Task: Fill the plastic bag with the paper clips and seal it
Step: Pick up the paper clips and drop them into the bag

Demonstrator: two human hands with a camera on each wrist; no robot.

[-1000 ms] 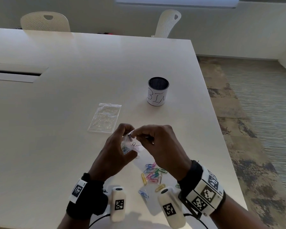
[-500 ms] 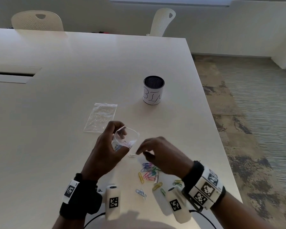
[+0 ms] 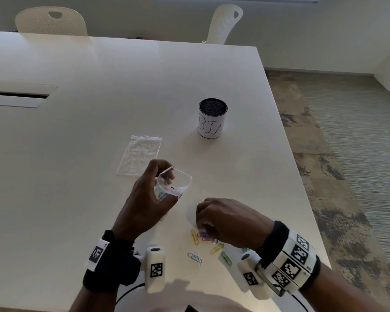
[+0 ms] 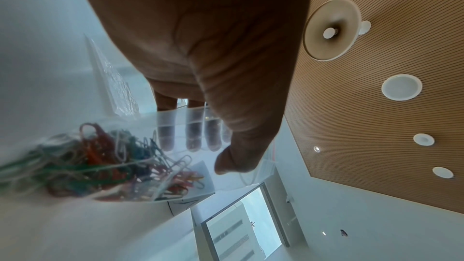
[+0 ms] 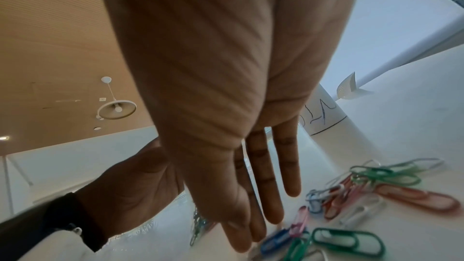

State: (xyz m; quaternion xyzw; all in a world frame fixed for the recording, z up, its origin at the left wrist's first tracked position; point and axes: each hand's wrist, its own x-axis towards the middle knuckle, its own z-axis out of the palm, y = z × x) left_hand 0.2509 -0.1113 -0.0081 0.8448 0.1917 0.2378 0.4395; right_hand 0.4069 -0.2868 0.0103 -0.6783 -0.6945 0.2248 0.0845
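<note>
Left hand (image 3: 144,199) grips the plastic bag (image 3: 175,183) above the surface (image 3: 99,86), mouth gaping, some clips inside. Right hand (image 3: 225,219), fingers extended in wrist view, reaches onto loose paper clips (image 3: 203,236); grasp cannot be determined.

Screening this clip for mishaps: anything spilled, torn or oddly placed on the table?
Nothing stands out. The loose coloured paper clips lie on the white table under the right hand; the left hand holds the clear plastic bag open, intact.
</note>
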